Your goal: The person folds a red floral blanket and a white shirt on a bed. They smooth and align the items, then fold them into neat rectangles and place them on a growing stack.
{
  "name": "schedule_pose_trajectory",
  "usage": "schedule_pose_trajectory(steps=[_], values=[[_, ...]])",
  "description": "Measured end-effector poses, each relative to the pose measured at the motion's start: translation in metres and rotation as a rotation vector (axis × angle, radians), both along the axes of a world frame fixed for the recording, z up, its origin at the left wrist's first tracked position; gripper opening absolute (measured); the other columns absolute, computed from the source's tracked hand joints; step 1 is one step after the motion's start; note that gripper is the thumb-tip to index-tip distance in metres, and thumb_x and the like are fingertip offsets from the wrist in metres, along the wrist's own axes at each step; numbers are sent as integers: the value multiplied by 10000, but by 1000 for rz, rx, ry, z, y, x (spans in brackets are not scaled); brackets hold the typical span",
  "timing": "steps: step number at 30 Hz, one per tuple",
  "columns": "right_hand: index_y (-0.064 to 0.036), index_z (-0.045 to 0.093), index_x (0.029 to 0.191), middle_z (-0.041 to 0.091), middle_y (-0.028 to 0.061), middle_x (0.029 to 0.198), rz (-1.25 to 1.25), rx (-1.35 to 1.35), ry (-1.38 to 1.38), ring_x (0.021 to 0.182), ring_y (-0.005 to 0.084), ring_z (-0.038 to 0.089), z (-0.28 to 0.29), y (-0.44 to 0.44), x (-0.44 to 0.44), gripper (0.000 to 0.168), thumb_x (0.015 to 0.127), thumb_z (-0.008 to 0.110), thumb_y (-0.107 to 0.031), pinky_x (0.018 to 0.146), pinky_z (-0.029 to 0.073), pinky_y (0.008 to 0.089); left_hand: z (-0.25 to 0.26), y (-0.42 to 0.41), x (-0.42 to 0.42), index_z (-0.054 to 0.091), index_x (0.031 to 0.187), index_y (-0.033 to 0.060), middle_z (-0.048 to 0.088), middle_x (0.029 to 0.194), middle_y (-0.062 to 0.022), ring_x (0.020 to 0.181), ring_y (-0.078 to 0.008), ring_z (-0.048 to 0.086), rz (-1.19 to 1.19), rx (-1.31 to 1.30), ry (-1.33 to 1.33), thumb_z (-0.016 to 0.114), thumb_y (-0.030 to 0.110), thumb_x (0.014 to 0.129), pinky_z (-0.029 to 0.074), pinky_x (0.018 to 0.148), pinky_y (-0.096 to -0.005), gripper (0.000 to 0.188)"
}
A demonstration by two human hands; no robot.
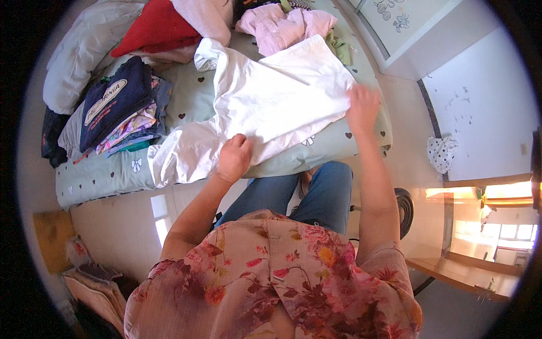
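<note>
A white long-sleeved garment (275,97) lies spread on the bed, its sleeves towards the left. My left hand (235,156) is curled on the fabric near its lower edge, beside the nearer sleeve, pinching the cloth. My right hand (363,109), blurred, is at the garment's right edge; whether its fingers hold the cloth is not clear. Left of the garment sits a stack of folded clothes with a navy printed garment (118,101) on top. Behind the white garment a crumpled pink garment (283,27) touches or nearly touches it.
The bed's pale green cover (186,106) bears hearts and bows. A red cloth (159,31) and a bulky white quilt (89,51) lie at the back left. Green fabric (338,47) is by the pink garment. A round black base (404,214) stands on the floor at right.
</note>
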State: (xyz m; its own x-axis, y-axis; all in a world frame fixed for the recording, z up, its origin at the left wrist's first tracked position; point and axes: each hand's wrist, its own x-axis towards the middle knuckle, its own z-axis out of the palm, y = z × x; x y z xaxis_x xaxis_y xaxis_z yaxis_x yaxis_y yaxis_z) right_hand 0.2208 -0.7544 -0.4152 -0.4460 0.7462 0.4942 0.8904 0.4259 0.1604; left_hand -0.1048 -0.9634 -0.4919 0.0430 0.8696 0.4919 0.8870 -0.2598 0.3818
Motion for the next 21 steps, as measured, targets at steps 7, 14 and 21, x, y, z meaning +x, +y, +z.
schedule_pose_trajectory(steps=[7, 14, 21], values=[[-74, 576, 1296, 534, 163, 1360, -155, -367, 867, 1267, 325, 505, -108, 10, 50, 485, 813, 593, -25, 990, 453, 371, 15, -15, 7, 617, 1104, 73, 572, 1059, -149, 974, -345, 574, -60, -100, -40, 716, 209, 783, 481, 836, -425, 363], [-24, 515, 1296, 620, 133, 998, -401, -912, 1950, 769, 218, 627, -86, 45, 42, 578, 757, 721, -61, 568, 502, 333, 12, -24, 22, 558, 1331, 72, 527, 1222, -126, 1058, -322, 537, 42, -133, 186, 671, 135, 780, 452, 892, -417, 566], [-47, 443, 1389, 625, 117, 947, -390, -713, 1694, 633, 168, 585, -87, 17, 43, 732, 706, 698, 22, 466, 444, 294, 19, -25, 2, 629, 1228, 69, 565, 1133, -94, 993, -285, 564, -14, -195, 199, 591, 24, 762, 487, 831, -407, 470]])
